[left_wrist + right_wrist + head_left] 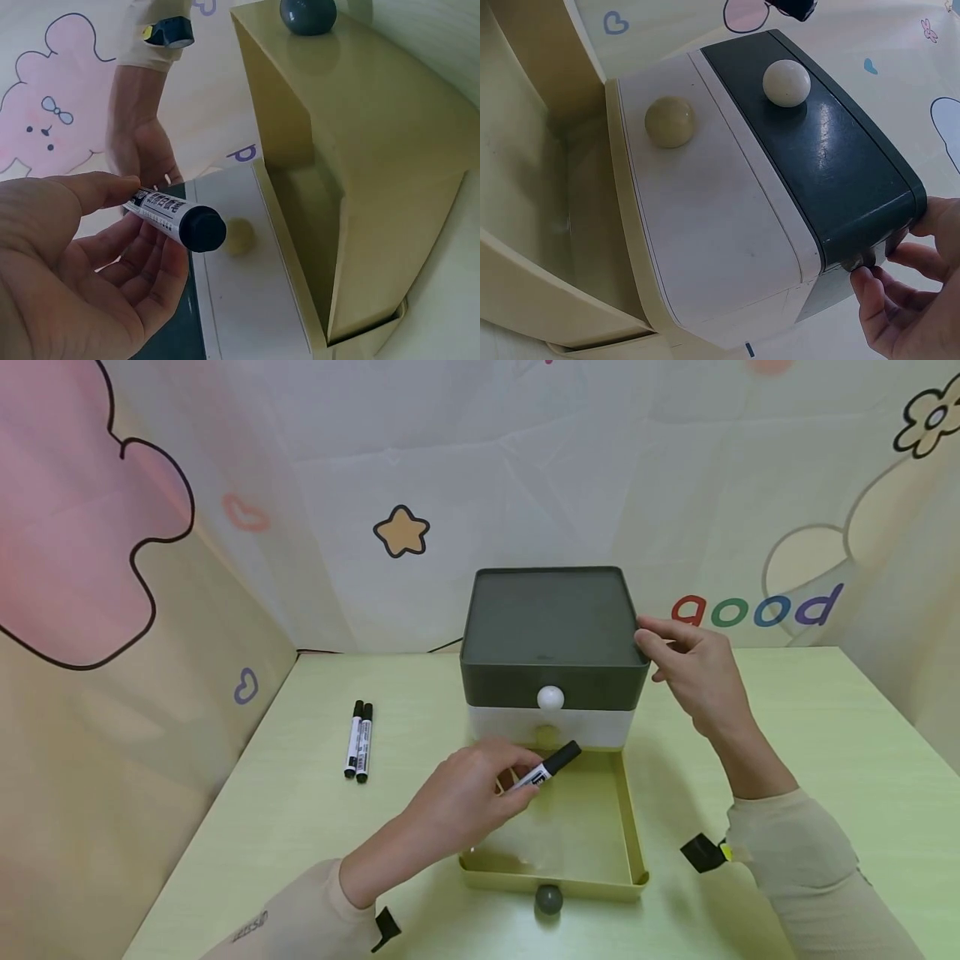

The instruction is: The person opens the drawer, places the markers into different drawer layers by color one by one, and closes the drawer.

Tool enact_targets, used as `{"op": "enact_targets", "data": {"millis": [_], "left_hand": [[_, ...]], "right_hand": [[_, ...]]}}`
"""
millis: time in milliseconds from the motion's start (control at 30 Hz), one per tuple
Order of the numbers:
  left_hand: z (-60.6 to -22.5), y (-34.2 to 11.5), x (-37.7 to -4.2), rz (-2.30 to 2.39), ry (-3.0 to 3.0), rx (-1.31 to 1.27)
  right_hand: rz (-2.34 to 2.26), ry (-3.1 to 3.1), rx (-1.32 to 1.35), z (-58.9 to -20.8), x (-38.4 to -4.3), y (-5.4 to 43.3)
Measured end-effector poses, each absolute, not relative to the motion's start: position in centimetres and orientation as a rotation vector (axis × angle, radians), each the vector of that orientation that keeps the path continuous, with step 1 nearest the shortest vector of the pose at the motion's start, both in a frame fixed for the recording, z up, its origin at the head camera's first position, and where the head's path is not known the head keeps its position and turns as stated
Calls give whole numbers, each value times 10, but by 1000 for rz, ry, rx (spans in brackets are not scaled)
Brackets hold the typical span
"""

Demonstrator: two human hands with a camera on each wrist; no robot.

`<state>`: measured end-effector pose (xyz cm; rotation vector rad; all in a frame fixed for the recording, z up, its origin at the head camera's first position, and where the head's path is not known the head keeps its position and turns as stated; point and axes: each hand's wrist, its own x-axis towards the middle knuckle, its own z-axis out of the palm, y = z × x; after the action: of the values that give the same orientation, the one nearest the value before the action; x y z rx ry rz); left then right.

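Observation:
My left hand (472, 785) pinches a black-capped marker (551, 764) between thumb and fingers, over the pulled-out bottom drawer (562, 887). In the left wrist view the marker (169, 214) has a white printed barrel, its dark end toward the camera. The yellow-green drawer has a grey knob (549, 899), and no object shows in its visible part. My right hand (697, 672) touches the right side of the drawer box (555, 618) near its dark top. In the right wrist view, the fingertips (862, 277) rest at the dark tier's lower side edge.
Two more black-capped markers (358, 742) lie side by side on the pale green table (300, 860), left of the box. Above the open drawer sit a white tier with a yellowish knob (670, 121) and a dark tier with a white knob (551, 697). A printed cloth (525, 485) hangs behind.

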<state>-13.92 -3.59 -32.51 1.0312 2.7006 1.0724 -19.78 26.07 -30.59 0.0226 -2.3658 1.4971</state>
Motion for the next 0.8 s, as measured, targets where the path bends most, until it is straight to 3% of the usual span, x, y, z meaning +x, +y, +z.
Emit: {"op": "enact_targets", "data": {"millis": [800], "left_hand": [[-353,-15,-141,799,2582,1213]], "right_hand": [[1485,-2375,23,-306,-197,260]]}}
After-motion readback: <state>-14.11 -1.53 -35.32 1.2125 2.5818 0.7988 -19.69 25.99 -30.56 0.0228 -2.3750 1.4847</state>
